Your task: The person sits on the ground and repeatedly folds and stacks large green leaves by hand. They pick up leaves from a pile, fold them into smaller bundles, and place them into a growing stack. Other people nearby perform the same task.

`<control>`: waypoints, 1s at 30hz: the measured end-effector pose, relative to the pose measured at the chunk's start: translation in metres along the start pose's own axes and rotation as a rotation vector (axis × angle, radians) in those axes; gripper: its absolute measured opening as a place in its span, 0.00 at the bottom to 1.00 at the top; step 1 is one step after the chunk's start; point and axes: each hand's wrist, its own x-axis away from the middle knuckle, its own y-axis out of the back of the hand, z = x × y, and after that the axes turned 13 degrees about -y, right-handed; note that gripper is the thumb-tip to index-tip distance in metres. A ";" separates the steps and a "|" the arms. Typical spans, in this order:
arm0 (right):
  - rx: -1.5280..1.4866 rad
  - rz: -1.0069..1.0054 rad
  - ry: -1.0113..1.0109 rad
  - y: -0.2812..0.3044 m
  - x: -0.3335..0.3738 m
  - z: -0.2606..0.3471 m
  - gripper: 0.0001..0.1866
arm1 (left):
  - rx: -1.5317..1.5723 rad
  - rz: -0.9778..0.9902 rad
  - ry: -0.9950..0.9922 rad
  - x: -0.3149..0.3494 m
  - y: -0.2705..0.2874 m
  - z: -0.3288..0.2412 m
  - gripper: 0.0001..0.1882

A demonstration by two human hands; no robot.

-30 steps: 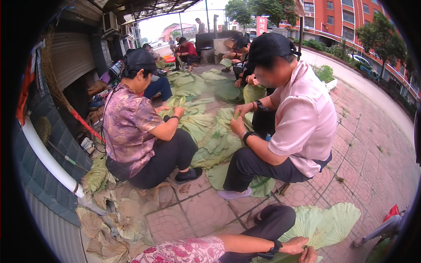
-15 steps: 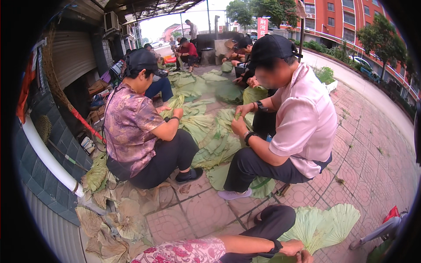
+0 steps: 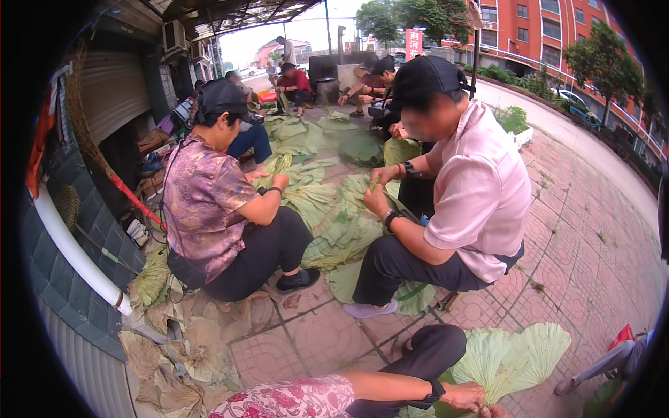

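Observation:
At the lower right, my left hand (image 3: 464, 396), with a dark band at the wrist, is closed on the gathered end of a large pale-green lotus leaf (image 3: 519, 355). The leaf fans out beyond it over the paving, its veins radiating. My right hand (image 3: 494, 412) is beside it, cut by the lower edge; its visible fingers are bent against the same leaf. A floral sleeve (image 3: 293, 403) covers my left upper arm, and my dark-trousered knee (image 3: 446, 341) rises behind the forearm. More green leaf lies under my wrist.
Two people in a pink shirt (image 3: 477, 181) and a patterned shirt (image 3: 209, 202) squat ahead, handling leaves over a pile of lotus leaves (image 3: 341, 230). Dried brown leaves (image 3: 167, 376) lie at lower left near a white pipe (image 3: 80, 251). Another person's leg (image 3: 599, 369) shows at right.
My left hand has shifted slightly right along the leaf's gathered end, and my right hand has moved a little away from it. At the back, a crouching person's arm now reaches left.

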 end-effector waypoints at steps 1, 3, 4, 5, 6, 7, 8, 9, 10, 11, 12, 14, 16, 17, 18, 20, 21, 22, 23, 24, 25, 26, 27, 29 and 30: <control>-0.017 0.003 -0.002 -0.001 0.001 -0.001 0.23 | 0.002 0.025 -0.003 -0.001 0.000 -0.001 0.16; -0.052 0.014 -0.003 -0.004 0.000 -0.003 0.23 | -0.012 0.042 -0.020 0.002 -0.008 0.004 0.16; -0.065 0.020 -0.002 -0.006 0.000 -0.006 0.23 | -0.027 0.036 -0.037 0.003 -0.012 0.006 0.16; -0.083 0.024 0.000 -0.008 -0.001 -0.009 0.24 | -0.042 0.035 -0.055 0.003 -0.012 0.006 0.16; -0.100 0.030 0.002 -0.009 -0.001 -0.011 0.24 | -0.040 0.039 -0.062 0.002 -0.012 0.006 0.16; -0.121 0.040 0.006 -0.011 -0.001 -0.015 0.24 | -0.039 0.044 -0.069 0.002 -0.012 0.006 0.15; -0.136 0.048 0.007 -0.013 -0.002 -0.019 0.24 | -0.039 0.047 -0.076 0.003 -0.013 0.008 0.15; -0.148 0.051 0.014 -0.013 -0.002 -0.022 0.24 | -0.060 0.040 -0.062 0.004 -0.019 0.013 0.15; -0.144 0.054 0.027 -0.015 -0.003 -0.025 0.25 | -0.082 0.033 -0.047 0.005 -0.024 0.018 0.15; -0.129 0.041 0.027 -0.016 -0.004 -0.026 0.24 | -0.102 0.027 -0.034 0.003 -0.024 0.018 0.14; -0.073 0.011 0.042 -0.018 -0.004 -0.029 0.24 | -0.078 0.080 0.009 0.003 -0.024 0.018 0.14; 0.082 -0.066 0.082 -0.020 -0.007 -0.034 0.24 | -0.036 0.183 0.100 0.004 -0.023 0.019 0.13; 0.229 -0.128 0.131 -0.022 -0.012 -0.037 0.24 | -0.091 0.172 0.095 0.010 -0.032 0.032 0.13; 0.270 -0.149 0.146 -0.023 -0.013 -0.038 0.25 | -0.114 0.168 0.092 0.011 -0.034 0.034 0.13; 0.306 -0.166 0.153 -0.024 -0.015 -0.039 0.25 | -0.136 0.219 0.132 0.011 -0.036 0.037 0.13; 0.297 -0.153 0.152 -0.022 -0.014 -0.040 0.24 | -0.179 0.324 0.208 0.012 -0.039 0.040 0.13; 0.292 -0.148 0.152 -0.021 -0.014 -0.041 0.24 | -0.183 0.314 0.202 0.012 -0.040 0.039 0.13; 0.287 -0.143 0.151 -0.020 -0.014 -0.041 0.24 | -0.188 0.304 0.197 0.013 -0.042 0.038 0.13; 0.288 -0.145 0.145 -0.019 -0.012 -0.040 0.24 | -0.188 0.291 0.187 0.014 -0.045 0.037 0.13; 0.280 -0.138 0.130 -0.018 -0.010 -0.038 0.24 | -0.188 0.279 0.177 0.015 -0.048 0.036 0.12; 0.272 -0.134 0.112 -0.018 -0.008 -0.037 0.23 | -0.188 0.267 0.167 0.015 -0.051 0.035 0.12; 0.253 -0.118 0.101 -0.018 -0.006 -0.034 0.23 | -0.194 0.253 0.166 0.017 -0.052 0.035 0.12; 0.228 -0.105 0.088 -0.018 -0.005 -0.031 0.23 | -0.196 0.276 0.130 0.017 -0.053 0.037 0.12; 0.167 -0.079 0.053 -0.015 0.000 -0.026 0.22 | -0.199 0.322 0.055 0.016 -0.052 0.044 0.12; 0.137 -0.064 0.038 -0.013 0.004 -0.025 0.22 | -0.192 0.239 -0.010 0.019 -0.053 0.046 0.12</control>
